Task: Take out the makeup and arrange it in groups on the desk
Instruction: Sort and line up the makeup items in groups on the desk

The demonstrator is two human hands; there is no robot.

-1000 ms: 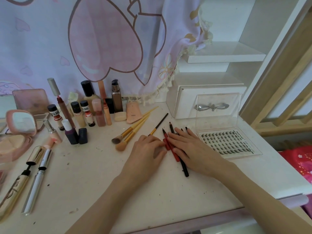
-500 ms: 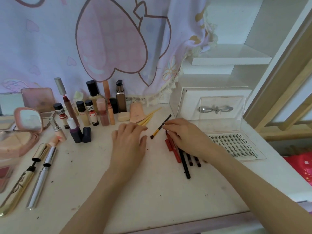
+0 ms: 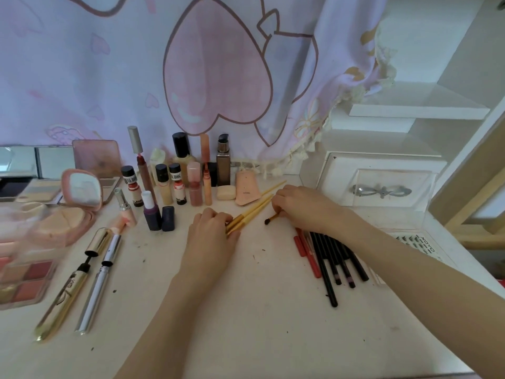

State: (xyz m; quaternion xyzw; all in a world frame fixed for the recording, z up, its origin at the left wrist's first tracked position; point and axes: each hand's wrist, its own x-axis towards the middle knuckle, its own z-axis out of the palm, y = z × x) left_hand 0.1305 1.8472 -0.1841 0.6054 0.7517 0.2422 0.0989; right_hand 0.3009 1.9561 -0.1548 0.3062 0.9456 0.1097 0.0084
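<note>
My left hand rests on the brush ends of the yellow-handled makeup brushes, fingers curled over them. My right hand pinches a small dark-tipped brush near the drawer box. A row of black pencils and red pencils lies under my right forearm. Bottles and lip tubes stand grouped at the back. Two mascaras lie at the left beside compacts and a blush palette.
A white drawer box with a bow handle stands at the back right. A clear lash case lies partly hidden beside my right arm. A pink heart curtain hangs behind the desk. Mirrors stand far left.
My left hand moved left and back onto the yellow brushes. My right hand left the pencils and took hold of the small brush. The camera shifted closer.
</note>
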